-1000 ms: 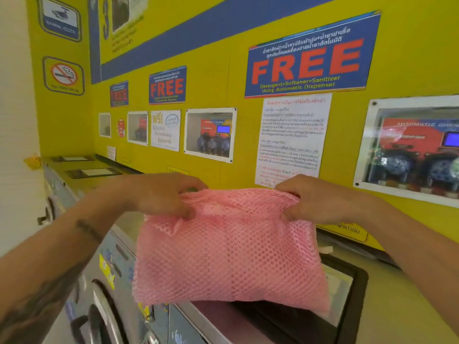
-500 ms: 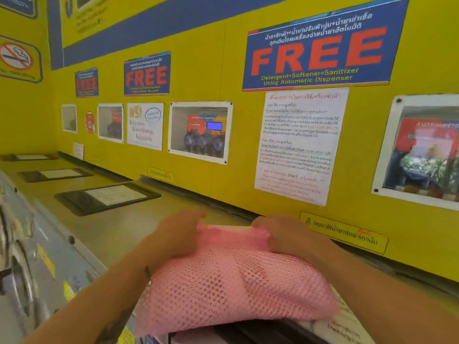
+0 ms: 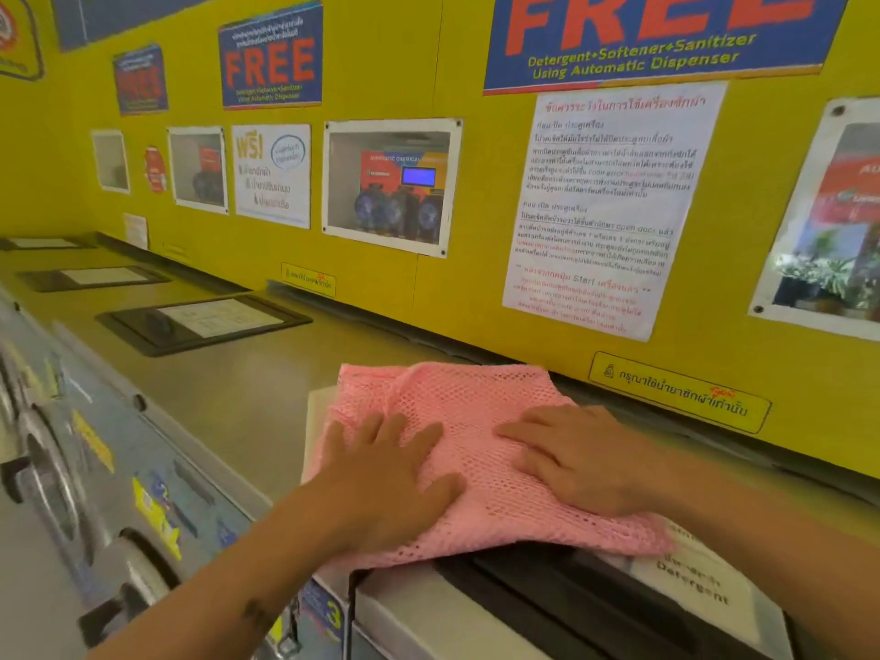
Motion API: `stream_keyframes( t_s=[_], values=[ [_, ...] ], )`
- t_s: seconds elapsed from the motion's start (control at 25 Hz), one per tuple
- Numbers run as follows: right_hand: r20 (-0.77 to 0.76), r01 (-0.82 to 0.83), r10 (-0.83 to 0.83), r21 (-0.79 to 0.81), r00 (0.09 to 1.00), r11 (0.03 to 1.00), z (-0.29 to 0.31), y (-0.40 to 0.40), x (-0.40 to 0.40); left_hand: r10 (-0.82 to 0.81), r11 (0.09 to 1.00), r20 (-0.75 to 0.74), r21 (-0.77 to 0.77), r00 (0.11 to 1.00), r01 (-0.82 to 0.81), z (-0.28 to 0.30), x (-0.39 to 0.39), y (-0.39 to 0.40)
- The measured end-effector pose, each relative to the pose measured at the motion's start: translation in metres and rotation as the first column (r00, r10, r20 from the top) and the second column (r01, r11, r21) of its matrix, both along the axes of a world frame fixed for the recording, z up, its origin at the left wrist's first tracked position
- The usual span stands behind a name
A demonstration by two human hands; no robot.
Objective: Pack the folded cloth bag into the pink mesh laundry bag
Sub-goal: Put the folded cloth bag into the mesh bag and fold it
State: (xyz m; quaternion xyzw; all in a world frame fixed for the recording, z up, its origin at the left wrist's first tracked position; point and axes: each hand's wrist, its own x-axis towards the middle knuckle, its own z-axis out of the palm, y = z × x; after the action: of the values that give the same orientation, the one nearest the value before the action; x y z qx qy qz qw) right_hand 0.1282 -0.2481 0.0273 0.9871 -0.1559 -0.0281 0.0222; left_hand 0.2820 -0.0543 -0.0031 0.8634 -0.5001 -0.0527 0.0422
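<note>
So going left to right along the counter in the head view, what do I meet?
Black panel → left hand → right hand, both flat on the pink bag → detergent label.

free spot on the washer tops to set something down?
Bare steel top between the black-framed notice and the pink mesh laundry bag. Crowded nearer: left hand and right hand lie flat on the bag, over a black lid and detergent label.

Yellow wall [image 3: 428,288] above washer tops.
Blue FREE sign [image 3: 270,59], white notice [image 3: 605,207], framed window [image 3: 390,185] mounted on wall.
</note>
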Motion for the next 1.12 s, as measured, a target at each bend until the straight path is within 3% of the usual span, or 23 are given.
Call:
stream_keyframes(
  t_s=[0.08, 0.2, 0.36, 0.4, 0.48, 0.56, 0.64, 0.72, 0.84, 0.96, 1.12],
  values=[
    [0.018, 0.055, -0.056, 0.054, 0.998, 0.997, -0.010, -0.012, -0.006, -0.061, 0.998, 0.026, 0.005, 0.998, 0.061, -0.001, 0.017, -0.004],
    [-0.072, 0.095, -0.093, 0.029, 0.993, 0.995, -0.005, -0.007, -0.008, -0.147, 0.989, 0.031, -0.019, 0.989, 0.148, 0.000, 0.030, -0.007],
    [-0.240, 0.177, -0.185, -0.052, 0.953, 0.983, 0.040, 0.026, -0.018, -0.334, 0.903, -0.004, -0.289, 0.943, 0.319, -0.001, 0.050, 0.007],
    [-0.217, 0.180, -0.193, -0.076, 0.957, 0.981, 0.052, 0.031, -0.015, -0.349, 0.871, 0.066, -0.346, 0.935, 0.350, 0.000, 0.055, 0.012],
    [-0.030, 0.144, -0.145, -0.026, 0.989, 0.989, 0.065, 0.030, 0.004, -0.244, 0.825, 0.357, -0.412, 0.902, 0.387, 0.004, 0.067, 0.016],
    [0.149, 0.138, -0.145, 0.059, 0.978, 0.989, 0.054, 0.016, 0.032, -0.015, 0.821, 0.416, -0.514, 0.909, 0.249, 0.013, 0.066, 0.019],
    [0.169, 0.179, -0.212, 0.189, 0.962, 0.965, 0.034, 0.002, 0.048, 0.172, 0.811, 0.223, -0.585, 0.959, -0.009, 0.019, 0.045, 0.026],
    [0.116, 0.187, -0.225, 0.274, 0.967, 0.943, 0.012, -0.008, 0.052, 0.233, 0.841, -0.006, -0.501, 0.972, -0.205, 0.011, 0.018, 0.032],
    [0.105, 0.176, -0.200, 0.200, 0.974, 0.964, 0.002, -0.003, 0.043, 0.169, 0.899, -0.214, -0.367, 0.962, -0.240, -0.007, -0.010, 0.040],
    [0.043, 0.234, -0.244, 0.165, 0.969, 0.958, 0.018, 0.013, 0.020, 0.120, 0.873, -0.319, -0.417, 0.940, -0.253, -0.009, 0.000, 0.043],
    [-0.184, 0.326, -0.274, 0.402, 0.944, 0.856, 0.055, 0.035, -0.039, 0.142, 0.729, -0.380, -0.585, 0.914, -0.357, -0.004, 0.004, 0.060]
  ],
)
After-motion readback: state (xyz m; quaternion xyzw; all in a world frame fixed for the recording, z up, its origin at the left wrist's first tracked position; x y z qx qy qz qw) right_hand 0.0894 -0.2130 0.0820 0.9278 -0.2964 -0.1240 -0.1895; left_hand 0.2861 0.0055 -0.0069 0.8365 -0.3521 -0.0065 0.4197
